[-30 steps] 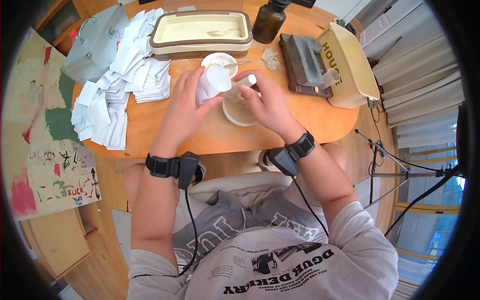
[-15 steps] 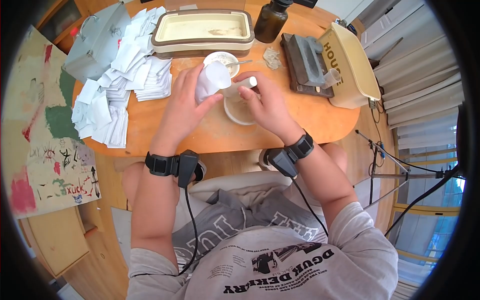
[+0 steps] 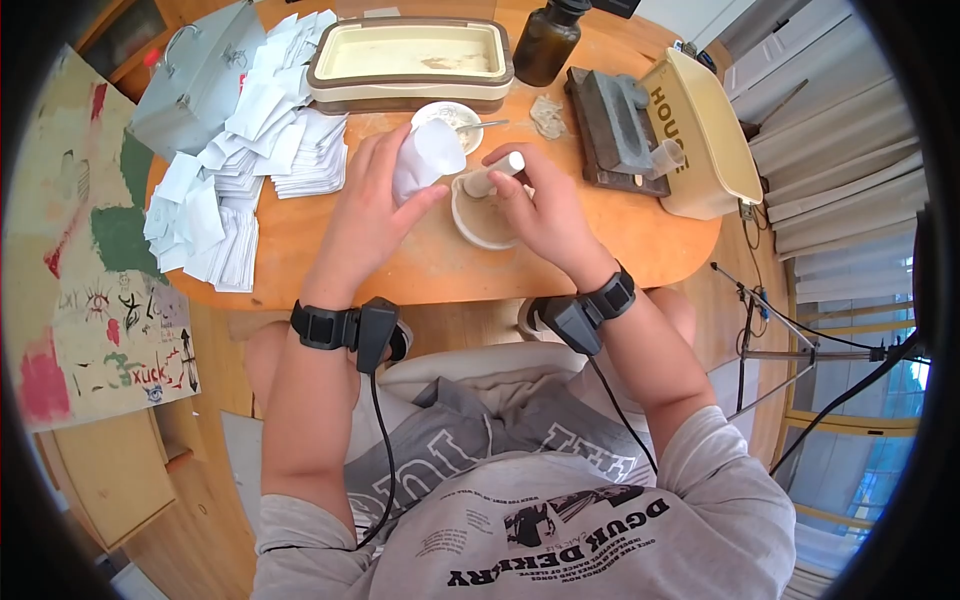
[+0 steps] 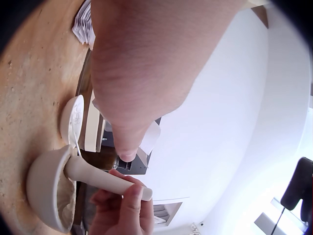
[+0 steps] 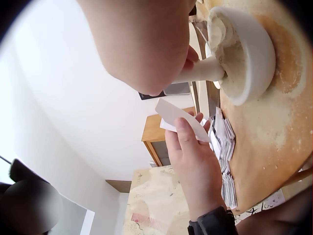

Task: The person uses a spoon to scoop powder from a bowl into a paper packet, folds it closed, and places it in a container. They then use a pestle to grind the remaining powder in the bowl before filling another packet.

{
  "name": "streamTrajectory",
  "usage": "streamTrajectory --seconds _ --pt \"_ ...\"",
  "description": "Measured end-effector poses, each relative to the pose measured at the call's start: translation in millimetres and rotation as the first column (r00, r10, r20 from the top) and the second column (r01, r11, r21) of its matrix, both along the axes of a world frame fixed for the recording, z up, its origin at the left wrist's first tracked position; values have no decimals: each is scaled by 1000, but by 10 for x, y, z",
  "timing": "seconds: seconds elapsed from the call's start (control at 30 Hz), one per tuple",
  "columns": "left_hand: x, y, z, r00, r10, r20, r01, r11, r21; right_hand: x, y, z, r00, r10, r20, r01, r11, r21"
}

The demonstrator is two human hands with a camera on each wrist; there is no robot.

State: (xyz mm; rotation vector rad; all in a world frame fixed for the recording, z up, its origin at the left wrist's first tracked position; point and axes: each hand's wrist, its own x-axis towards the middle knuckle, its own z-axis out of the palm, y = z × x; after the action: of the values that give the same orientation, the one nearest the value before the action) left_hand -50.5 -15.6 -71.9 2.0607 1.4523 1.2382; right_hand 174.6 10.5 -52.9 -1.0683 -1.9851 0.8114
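Near the table's [image 3: 400, 280] front edge, a right hand [image 3: 553, 208] is clamping a likely heavy pestle [image 3: 480, 185], leaning in a bowl [image 3: 487, 241], by its graspable top; the left hand [image 3: 362, 215] is gripping flimsy paper [image 3: 432, 152].

"HOUSE" on the cream bin [image 3: 715, 140], two o'clock – "DGUK DER…RY", partly creased, on the shirt [image 3: 600, 565], between five and six.

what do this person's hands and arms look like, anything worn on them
The left hand and right hand wear no gloves. Each wrist has a black strap with a chunky black box on it, and a thin black cable runs from each box. The light grey sleeves are short and look plain.
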Motion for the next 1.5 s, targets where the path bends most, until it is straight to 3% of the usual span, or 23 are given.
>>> streamTrajectory --seconds 0.07,0.13,0.17,0.23,0.37,0.47,0.53,0.67,0.87,0.93,1.07,1.27,1.33,1.5 --pt "-1 4 -10 1000 0 0 0 1000 -3 -12 -8 -25 1000 -13 -21 13 1000 3" --pt "-4 22 -41 1000 3 -25 -2 1000 23 -43 -9 -79 995 62 -76 -48 983 177" --pt "-6 22 -34 1000 3 -26 -2 1000 24 -27 -20 -68 995 62 -77 -48 983 178" --pt "-19 7 -26 1000 2 -11 -2 1000 12 10 -59 -45 999 46 -5 -46 999 18" --pt "-9 0 -23 1000 6 -11 -6 1000 23 14 -113 -31 997 37 -62 -36 999 22" --pt "4 14 -2 1000 -1 -5 2 1000 11 5 -154 -1 996 81 -20 -78 988 131" --pt "-5 14 -17 1000 3 -11 -3 1000 15 33 -164 -18 999 47 7 -47 999 22" --pt "-14 4 -20 1000 2 -1 -2 1000 -1 82 -244 24 997 71 -15 -70 995 69" --pt "-12 -7 17 1000 10 -14 -11 998 -57 216 -321 14 999 46 -16 -46 999 -9" --pt "-14 -5 6 1000 8 -10 -8 998 -65 262 -356 23 991 107 -77 -107 994 3" --pt "8 16 -13 999 16 -35 -18 998 -63 298 -363 12 998 67 2 -67 997 43" --pt "-15 12 -15 999 12 -36 -15 997 -80 515 -352 54 996 50 -72 -55 996 -75" --pt "1 32 -46 999 18 -47 -20 998 -60 504 -327 61 996 40 75 -42 999 34" --pt "-3 24 -29 999 15 -44 -18 999 -51 601 -230 -36 993 -40 -107 30 995 -96"
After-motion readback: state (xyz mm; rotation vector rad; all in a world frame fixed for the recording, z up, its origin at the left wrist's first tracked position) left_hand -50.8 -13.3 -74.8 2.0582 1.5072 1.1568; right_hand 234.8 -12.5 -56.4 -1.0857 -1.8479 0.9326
